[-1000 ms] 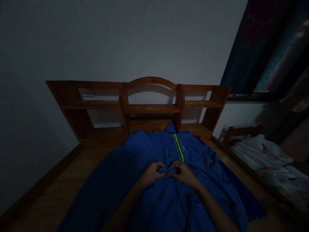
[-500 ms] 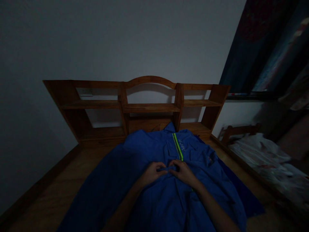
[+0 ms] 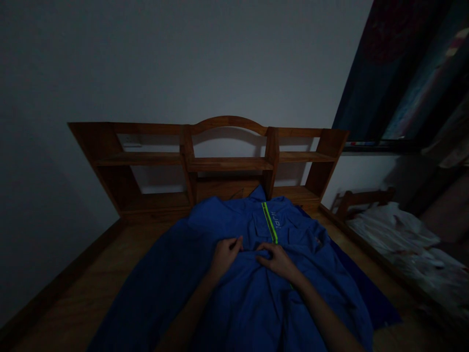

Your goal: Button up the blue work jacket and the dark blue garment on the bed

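From where I stand, the left hand [image 3: 223, 256] and right hand [image 3: 277, 261] pinch a ridge of the blue jacket [image 3: 242, 303], which lies spread over wooden boards [image 3: 98, 264]; past it a wooden shelf unit [image 3: 230, 164] stands against the pale wall [image 3: 220, 63].

Blue garment [image 3: 249, 303]: we are losing its end past the near edge.
Lettering [image 3: 275, 220]: we are finding it too blurred to read.
Left hand [image 3: 223, 255], right hand [image 3: 277, 263]: we are struggling to tell whether either is pinching cloth.
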Available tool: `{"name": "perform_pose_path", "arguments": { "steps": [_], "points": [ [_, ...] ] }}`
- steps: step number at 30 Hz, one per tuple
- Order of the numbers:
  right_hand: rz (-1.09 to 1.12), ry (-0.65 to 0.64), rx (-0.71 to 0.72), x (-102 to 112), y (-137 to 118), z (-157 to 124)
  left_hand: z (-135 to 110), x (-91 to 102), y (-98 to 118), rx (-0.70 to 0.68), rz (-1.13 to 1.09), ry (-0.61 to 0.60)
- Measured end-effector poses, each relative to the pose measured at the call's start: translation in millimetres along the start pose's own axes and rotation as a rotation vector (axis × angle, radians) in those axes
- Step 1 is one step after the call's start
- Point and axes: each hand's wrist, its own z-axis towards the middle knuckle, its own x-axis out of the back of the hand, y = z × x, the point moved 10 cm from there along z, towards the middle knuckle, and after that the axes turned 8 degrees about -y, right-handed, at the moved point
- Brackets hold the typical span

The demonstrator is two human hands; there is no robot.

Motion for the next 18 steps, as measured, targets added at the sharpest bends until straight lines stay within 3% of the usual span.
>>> {"name": "perform_pose_path", "arguments": {
  "steps": [5,10,15,18],
  "points": [
    [-0.04,0.013,-0.017,-0.1,2.3,-0.6,-5.8,26.3,-17.4,0.088,0.222,0.057],
    [-0.103,0.005,-0.022,0.3,-3.4,-3.0,-28.7,39.2,-39.0,0.04,0.142,-0.189],
    [-0.215,-0.083,0.067,-11.3,-42.0,5.9,-53.0,44.5,-52.6,0.027,-0.078,-0.324],
    [-0.263,-0.189,0.116,-34.4,-69.1,19.1,-57.2,43.3,-54.1,-0.004,-0.183,-0.368]
  ]
}}
